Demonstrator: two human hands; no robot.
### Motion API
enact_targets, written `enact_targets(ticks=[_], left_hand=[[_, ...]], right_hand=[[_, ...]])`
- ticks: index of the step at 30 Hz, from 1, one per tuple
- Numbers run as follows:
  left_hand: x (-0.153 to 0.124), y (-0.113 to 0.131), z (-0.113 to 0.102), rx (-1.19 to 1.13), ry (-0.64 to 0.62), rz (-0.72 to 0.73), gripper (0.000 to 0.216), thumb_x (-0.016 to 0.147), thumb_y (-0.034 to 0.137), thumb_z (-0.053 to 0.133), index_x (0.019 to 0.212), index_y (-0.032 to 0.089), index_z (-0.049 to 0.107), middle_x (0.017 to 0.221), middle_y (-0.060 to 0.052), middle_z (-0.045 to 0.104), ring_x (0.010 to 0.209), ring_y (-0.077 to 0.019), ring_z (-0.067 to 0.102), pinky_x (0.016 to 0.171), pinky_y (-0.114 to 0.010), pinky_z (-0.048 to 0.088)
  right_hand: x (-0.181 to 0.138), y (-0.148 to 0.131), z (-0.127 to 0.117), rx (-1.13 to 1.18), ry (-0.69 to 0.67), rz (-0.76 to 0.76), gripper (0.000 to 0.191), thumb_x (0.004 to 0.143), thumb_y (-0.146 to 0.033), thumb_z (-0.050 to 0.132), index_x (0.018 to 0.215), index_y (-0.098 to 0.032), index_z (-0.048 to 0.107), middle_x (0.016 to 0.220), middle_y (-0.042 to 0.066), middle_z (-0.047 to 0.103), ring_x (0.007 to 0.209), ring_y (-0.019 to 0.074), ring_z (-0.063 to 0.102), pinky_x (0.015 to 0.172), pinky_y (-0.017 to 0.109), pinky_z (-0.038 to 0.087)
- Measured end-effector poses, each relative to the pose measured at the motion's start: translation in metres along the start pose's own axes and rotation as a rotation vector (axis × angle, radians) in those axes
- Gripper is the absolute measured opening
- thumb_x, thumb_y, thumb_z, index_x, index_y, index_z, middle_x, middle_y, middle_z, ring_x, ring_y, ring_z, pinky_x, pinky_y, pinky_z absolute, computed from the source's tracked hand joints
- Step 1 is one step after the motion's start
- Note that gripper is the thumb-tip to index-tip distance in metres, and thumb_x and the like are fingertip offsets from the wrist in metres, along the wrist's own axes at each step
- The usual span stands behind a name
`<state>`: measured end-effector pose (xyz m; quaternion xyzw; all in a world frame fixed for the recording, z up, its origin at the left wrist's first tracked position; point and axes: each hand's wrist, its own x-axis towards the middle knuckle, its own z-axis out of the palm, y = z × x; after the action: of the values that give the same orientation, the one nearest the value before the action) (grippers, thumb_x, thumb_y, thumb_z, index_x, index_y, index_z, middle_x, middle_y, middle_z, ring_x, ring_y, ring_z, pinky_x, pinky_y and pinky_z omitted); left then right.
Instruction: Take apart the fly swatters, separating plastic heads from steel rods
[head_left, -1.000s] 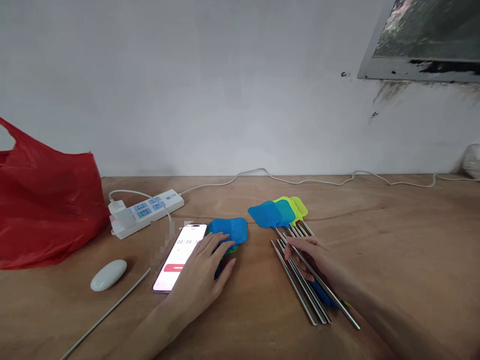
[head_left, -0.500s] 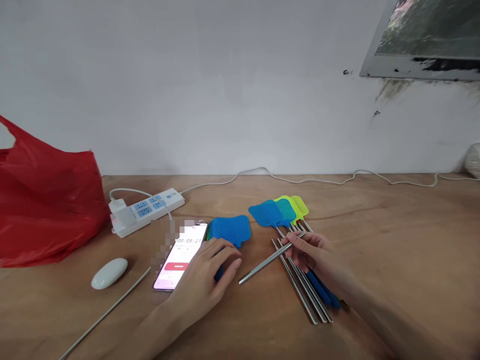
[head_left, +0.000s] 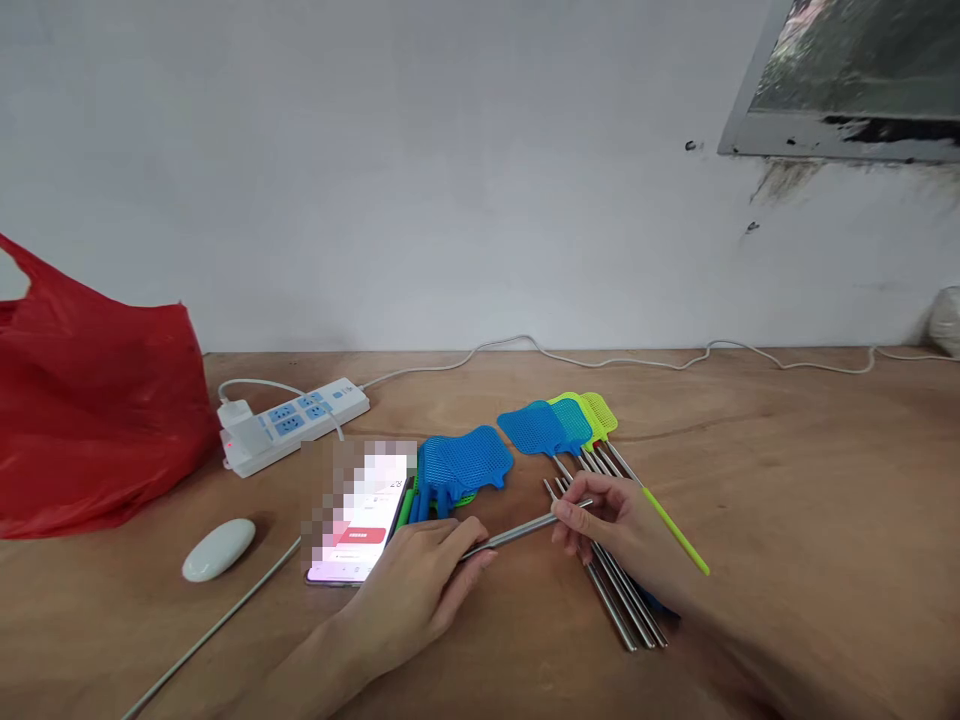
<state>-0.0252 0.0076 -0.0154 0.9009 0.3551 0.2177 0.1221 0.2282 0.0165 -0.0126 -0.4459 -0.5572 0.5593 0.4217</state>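
A thin silver metal rod is held level between my hands. My left hand pinches its left end, while my right hand grips the other end between thumb and fingers. Beneath my right hand lie several similar metal rods, partly covered by it. Behind that hand, blue fly swatters and yellow-green fly swatters overlap, their metal shafts pointing toward me. Just beyond my left hand is another pile of blue fly swatters, with a bit of green showing under them.
A lit phone lies left of the swatter pile. Farther left are a white power strip with a plugged-in charger, a white oval object and a red plastic bag. A white cable runs along the wall.
My left hand has closed on the rod's left end. The rod has turned closer to level. Another blue swatter head shows on the left pile, and a yellow-green handle appears beside my right hand.
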Motion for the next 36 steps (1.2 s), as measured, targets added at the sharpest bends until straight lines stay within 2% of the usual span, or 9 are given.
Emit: enact_targets(ticks=[3,6,11,16,21,25,27,31,36], left_hand=[[0.000,0.000,-0.001,0.038,-0.010,-0.002,0.028,0.108,0.029,0.028,0.089,0.022,0.047,0.071,0.001,0.059,0.060,-0.0187,0.057,0.054,-0.028,0.033],[0.000,0.000,-0.002,0.080,-0.028,0.011,0.031,0.109,0.029,0.023,0.087,0.022,0.044,0.070,0.001,0.058,0.059,-0.0191,0.056,0.054,-0.028,0.032],[0.002,-0.001,0.002,0.196,-0.087,0.034,0.036,0.110,0.037,0.021,0.091,0.022,0.047,0.073,-0.001,0.063,0.062,-0.0206,0.061,0.056,-0.029,0.032],[0.002,0.000,-0.002,0.257,-0.152,0.001,0.039,0.111,0.036,0.018,0.086,0.023,0.045,0.067,0.001,0.062,0.055,-0.0199,0.057,0.051,-0.030,0.021],[-0.002,0.012,-0.014,0.087,-0.229,-0.115,0.037,0.110,0.037,0.022,0.081,0.023,0.041,0.062,0.004,0.050,0.053,-0.0180,0.049,0.051,-0.030,0.018],[-0.006,0.015,-0.022,-0.075,-0.287,-0.217,0.042,0.109,0.044,0.021,0.079,0.023,0.042,0.062,0.005,0.042,0.056,-0.0163,0.046,0.053,-0.029,0.022],[-0.009,0.014,-0.026,-0.140,-0.321,-0.268,0.045,0.108,0.047,0.021,0.076,0.023,0.041,0.062,0.004,0.042,0.058,-0.0162,0.047,0.055,-0.028,0.025],[-0.017,0.012,-0.032,-0.160,-0.358,-0.335,0.047,0.105,0.051,0.022,0.077,0.023,0.046,0.069,0.002,0.051,0.069,-0.0183,0.052,0.061,-0.028,0.032],[-0.020,0.017,-0.038,-0.261,-0.399,-0.401,0.048,0.104,0.056,0.024,0.078,0.022,0.047,0.072,0.002,0.052,0.071,-0.0173,0.051,0.060,-0.026,0.032]], right_hand=[[-0.002,0.001,0.002,-0.141,-0.001,-0.048,0.045,0.083,-0.062,0.069,0.074,-0.020,0.056,0.057,-0.003,0.060,0.047,0.0111,0.055,0.046,0.022,0.041],[-0.004,0.000,0.003,-0.260,-0.058,-0.082,0.050,0.090,-0.064,0.059,0.066,-0.021,0.051,0.053,-0.005,0.051,0.047,0.0110,0.051,0.046,0.023,0.037],[-0.004,0.001,0.004,-0.386,-0.143,-0.134,0.052,0.096,-0.061,0.051,0.062,-0.021,0.048,0.051,-0.004,0.050,0.049,0.0114,0.047,0.049,0.024,0.033],[-0.005,-0.003,0.007,-0.436,-0.111,-0.178,0.057,0.094,-0.064,0.051,0.057,-0.021,0.044,0.050,-0.004,0.045,0.052,0.0120,0.045,0.051,0.025,0.031],[-0.009,-0.010,0.006,-0.263,-0.244,-0.047,0.058,0.091,-0.070,0.050,0.060,-0.021,0.047,0.049,-0.005,0.044,0.045,0.0102,0.039,0.046,0.024,0.029],[-0.010,-0.010,-0.002,-0.266,-0.243,-0.047,0.057,0.091,-0.069,0.050,0.060,-0.021,0.047,0.048,-0.006,0.043,0.045,0.0100,0.039,0.046,0.024,0.028],[-0.012,-0.007,-0.009,-0.300,-0.213,-0.061,0.057,0.094,-0.066,0.049,0.059,-0.021,0.045,0.049,-0.005,0.044,0.047,0.0102,0.040,0.047,0.024,0.030],[-0.019,0.001,-0.017,-0.390,-0.209,-0.127,0.054,0.099,-0.059,0.046,0.060,-0.021,0.048,0.053,-0.003,0.050,0.051,0.0110,0.045,0.051,0.024,0.033],[-0.027,-0.006,-0.016,-0.520,-0.192,-0.245,0.049,0.102,-0.050,0.043,0.063,-0.021,0.048,0.054,-0.003,0.052,0.052,0.0114,0.049,0.050,0.024,0.032]])
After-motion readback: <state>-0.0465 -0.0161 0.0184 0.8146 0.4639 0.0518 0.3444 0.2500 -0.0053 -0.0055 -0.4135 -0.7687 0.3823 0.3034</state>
